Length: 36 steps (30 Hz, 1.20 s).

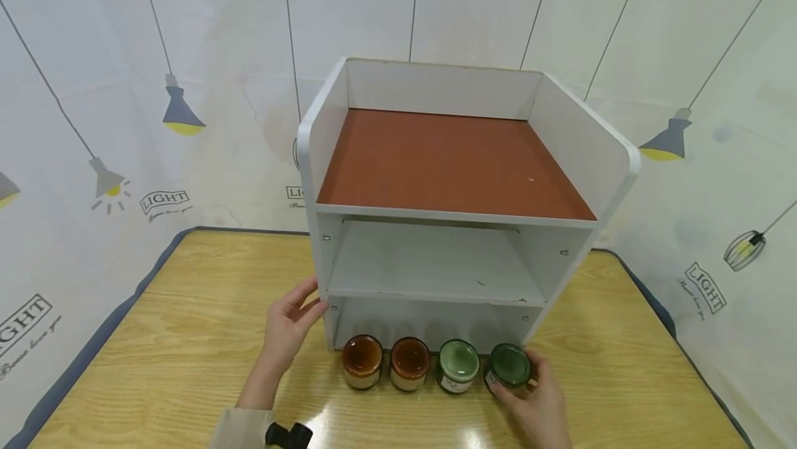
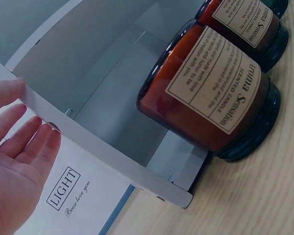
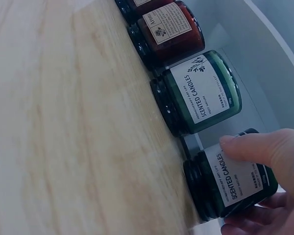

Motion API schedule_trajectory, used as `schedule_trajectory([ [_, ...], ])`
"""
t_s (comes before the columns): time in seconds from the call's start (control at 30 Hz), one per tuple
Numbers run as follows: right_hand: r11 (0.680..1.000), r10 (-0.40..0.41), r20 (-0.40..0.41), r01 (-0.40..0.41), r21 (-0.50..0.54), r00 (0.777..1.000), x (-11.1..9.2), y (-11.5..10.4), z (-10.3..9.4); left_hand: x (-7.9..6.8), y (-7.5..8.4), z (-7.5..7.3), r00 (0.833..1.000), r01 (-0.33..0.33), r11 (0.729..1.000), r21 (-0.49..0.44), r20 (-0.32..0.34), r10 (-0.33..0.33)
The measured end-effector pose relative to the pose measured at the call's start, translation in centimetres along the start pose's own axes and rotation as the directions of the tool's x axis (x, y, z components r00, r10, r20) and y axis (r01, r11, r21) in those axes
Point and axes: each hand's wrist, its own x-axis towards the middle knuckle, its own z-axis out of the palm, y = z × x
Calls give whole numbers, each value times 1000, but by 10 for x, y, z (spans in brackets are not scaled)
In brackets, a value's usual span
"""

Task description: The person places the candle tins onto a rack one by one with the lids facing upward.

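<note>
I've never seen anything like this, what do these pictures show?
There's no robot: just a person's bare left hand and right hand. The wide picture comes from a head camera; the others, from one on each wrist. On the yellow wood-grain table stands a white open-fronted shelf, with two reddish-brown glass candle jars and two green glass candle jars lined up before it. The right hand grips the rightmost green jar; the left is by the shelf's left side.

L hand (image 1: pixel 285 326) relaxed, R hand (image 1: pixel 542 405) curled
</note>
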Motion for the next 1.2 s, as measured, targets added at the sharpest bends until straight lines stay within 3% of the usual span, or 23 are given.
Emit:
schedule_trajectory([
  [0.67, 999, -43, 47, 44, -16, 998, 1, 10, -1, 0, 1, 0, 1000, 2, 1000, -4, -3, -2],
  [1.2, 992, -121, 8, 121, -43, 993, -1, 15, 1, -1, -1, 0, 1000, 13, 1000, -4, -10, -13],
])
